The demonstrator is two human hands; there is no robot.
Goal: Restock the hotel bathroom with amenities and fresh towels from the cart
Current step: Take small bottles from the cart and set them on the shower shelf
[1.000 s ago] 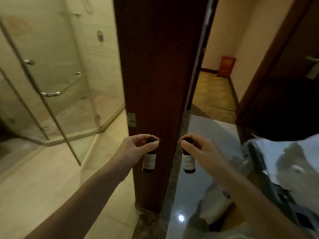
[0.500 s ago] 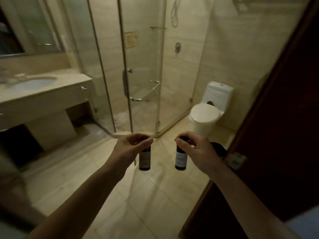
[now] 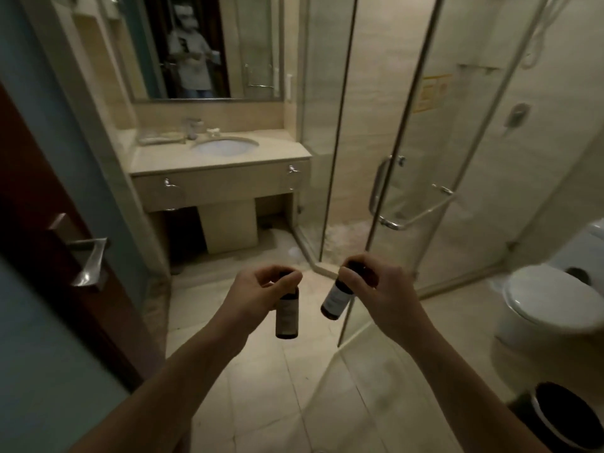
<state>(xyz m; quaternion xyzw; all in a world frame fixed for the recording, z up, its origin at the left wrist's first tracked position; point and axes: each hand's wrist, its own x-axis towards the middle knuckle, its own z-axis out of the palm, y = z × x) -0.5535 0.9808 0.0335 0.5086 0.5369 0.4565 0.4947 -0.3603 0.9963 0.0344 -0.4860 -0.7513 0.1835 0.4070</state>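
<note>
At frame centre, the left hand (image 3: 255,294) pinched an upright bottle (image 3: 287,317); the right hand (image 3: 379,289) pinched a tilted bottle (image 3: 336,300).

I can't see the cap of the left bottle (image 3: 287,317): the left hand (image 3: 258,289) curls over it, and the right hand (image 3: 376,289) hides most of the neck of the right bottle (image 3: 336,299). Both labels are too blurred for me to read. The toilet (image 3: 549,302) runs off the right edge, and the bin (image 3: 562,416) is cut off at the bottom corner. The small items (image 3: 214,131) on the bench (image 3: 277,152) are too small to identify, and the yellow notice (image 3: 433,93) behind the shower glass is illegible.
</note>
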